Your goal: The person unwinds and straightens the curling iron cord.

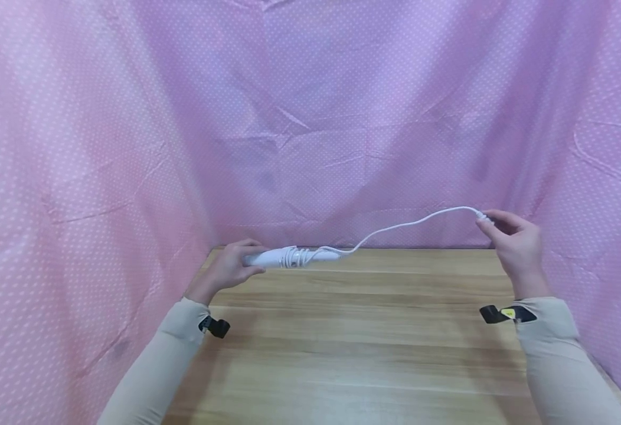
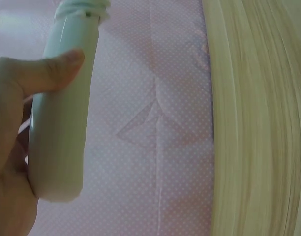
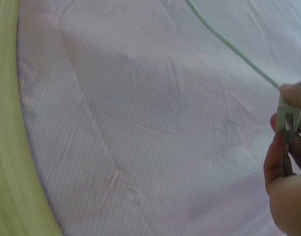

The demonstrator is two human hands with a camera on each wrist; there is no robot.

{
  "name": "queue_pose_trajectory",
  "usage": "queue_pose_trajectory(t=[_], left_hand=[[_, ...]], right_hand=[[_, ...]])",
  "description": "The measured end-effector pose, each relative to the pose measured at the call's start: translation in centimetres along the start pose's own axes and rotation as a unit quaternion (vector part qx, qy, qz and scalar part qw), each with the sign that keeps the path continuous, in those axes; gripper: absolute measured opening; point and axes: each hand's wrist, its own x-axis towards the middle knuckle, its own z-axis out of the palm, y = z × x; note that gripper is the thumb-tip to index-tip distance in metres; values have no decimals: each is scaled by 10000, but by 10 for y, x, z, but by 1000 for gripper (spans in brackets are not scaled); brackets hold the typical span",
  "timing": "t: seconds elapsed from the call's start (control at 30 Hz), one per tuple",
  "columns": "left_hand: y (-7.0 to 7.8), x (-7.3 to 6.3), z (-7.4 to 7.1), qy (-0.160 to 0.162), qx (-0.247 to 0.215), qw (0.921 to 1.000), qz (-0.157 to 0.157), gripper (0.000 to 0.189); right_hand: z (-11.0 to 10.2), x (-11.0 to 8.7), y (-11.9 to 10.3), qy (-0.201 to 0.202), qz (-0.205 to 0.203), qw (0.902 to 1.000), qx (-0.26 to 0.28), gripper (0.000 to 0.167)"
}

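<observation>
My left hand (image 1: 229,267) grips the thick, rounded end of a white wand-shaped appliance (image 1: 268,258), shaped like a hair straightener, and holds it above the far edge of the table. In the left wrist view the thumb lies across the appliance's smooth body (image 2: 62,123). Several loops of white cord (image 1: 291,257) are wound about its middle. From there the free cord (image 1: 395,226) runs in a loose wave to the right. Its plug (image 3: 287,120), with a flat metal prong showing, is pinched by my right hand (image 1: 520,245), raised at the right.
Below the hands is a light wood-grain table (image 1: 363,342). Pink dotted cloth (image 1: 363,118) hangs behind it and along both sides. A black strap with a small camera (image 1: 217,326) is on the left wrist, another camera (image 1: 493,314) on the right.
</observation>
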Motion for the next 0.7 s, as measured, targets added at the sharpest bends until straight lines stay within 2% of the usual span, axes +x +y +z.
queue_pose_trajectory(t=[0.1,0.2,0.27,0.37,0.43,0.5,0.6,0.7], left_hand=[[2,0,-2,-73,-216,9995,199,45],[4,1,-5,-37,-460,9981,398,44],[5,2,-6,67,-571,9972,472,43],[7,5,-7,269,-603,9967,474,41],[8,6,-7,375,-537,9971,389,41],[8,7,-6,441,-405,9978,285,41],[10,7,-4,521,-246,9983,102,42],[12,6,0,578,-119,9982,-48,43]], right_hand=[[-5,3,14,-9,284,9944,-1021,27],[-11,4,32,-432,406,9769,-2053,33],[-14,3,44,-1042,388,9570,-2678,38],[-17,0,64,-2134,304,9159,-3386,39],[-17,-5,77,-2829,291,8902,-3559,37],[-15,-10,90,-3294,222,8686,-3696,33],[-10,-19,107,-3737,63,8506,-3698,22],[-4,-27,121,-3969,-178,8416,-3658,14]])
